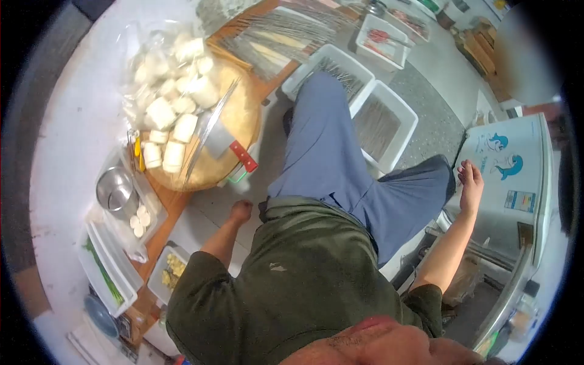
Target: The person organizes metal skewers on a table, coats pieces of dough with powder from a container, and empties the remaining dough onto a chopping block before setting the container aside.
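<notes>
Dolphin-decorated appliance (508,176): just beside your right hand (470,176), which is half-curled with nothing visible in it. Round cutting board (240,112): ahead of your left hand (241,211), bearing white cylindrical chunks (174,156), a red-handled cleaver (222,143) and thin metal skewers (207,135). Your left hand is narrow, near the cleaver handle; contents cannot be told.

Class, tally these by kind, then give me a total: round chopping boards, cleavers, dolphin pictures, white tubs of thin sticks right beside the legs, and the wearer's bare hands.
Round chopping board: 1
Red-handled cleaver: 1
Dolphin pictures: 2
White tubs of thin sticks beside the legs: 2
Bare hands, left hand and right hand: 2
Total: 8
</notes>
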